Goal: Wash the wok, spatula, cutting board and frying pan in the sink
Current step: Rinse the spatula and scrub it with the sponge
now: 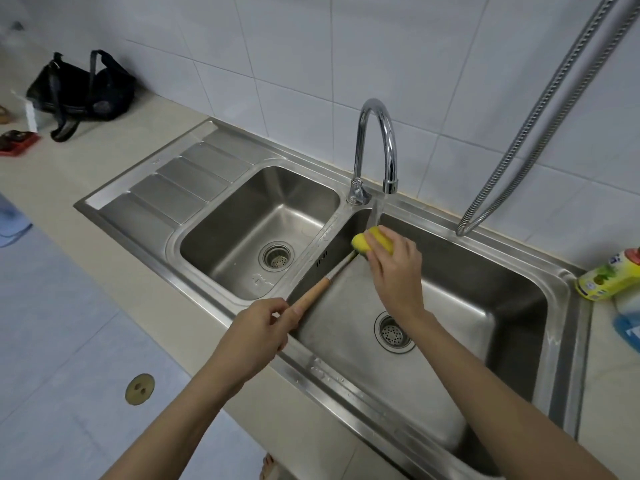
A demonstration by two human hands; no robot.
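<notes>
My left hand (258, 332) grips the wooden handle end of the spatula (317, 292), which slants up and right over the right basin of the steel sink (540, 271). My right hand (394, 268) holds a yellow sponge (362, 239) pressed against the spatula's far end, hiding its blade. Water runs from the chrome tap (377, 147) straight onto the sponge. No wok, cutting board or frying pan is in view.
The left basin (242, 244) holds only its drain, with a ribbed draining board (180, 178) beside it. A dish soap bottle (609, 277) lies at the sink's right rim. A black bag (81, 90) sits on the far left counter. A metal hose (540, 123) hangs at right.
</notes>
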